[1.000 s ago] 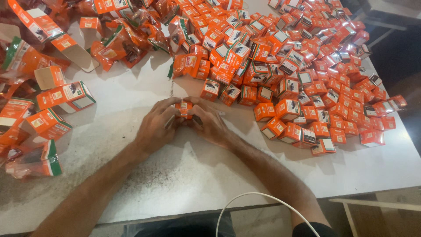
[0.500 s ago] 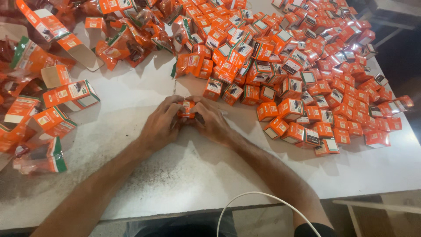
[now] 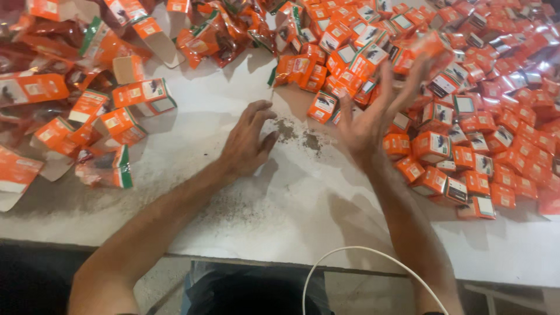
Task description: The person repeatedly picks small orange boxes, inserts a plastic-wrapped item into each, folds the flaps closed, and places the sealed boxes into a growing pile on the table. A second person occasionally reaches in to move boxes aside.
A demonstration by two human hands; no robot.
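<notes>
Blurred small orange box (image 3: 430, 45) above right hand (image 3: 366, 129)

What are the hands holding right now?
Nothing. The left hand rests open on the white table; the right hand is raised, fingers spread, by a blurred orange box.

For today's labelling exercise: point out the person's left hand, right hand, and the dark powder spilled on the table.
left hand (image 3: 248, 143), head view, back of hand.
right hand (image 3: 367, 125), head view, open palm.
dark powder (image 3: 297, 135), head view, middle of patch.
</notes>
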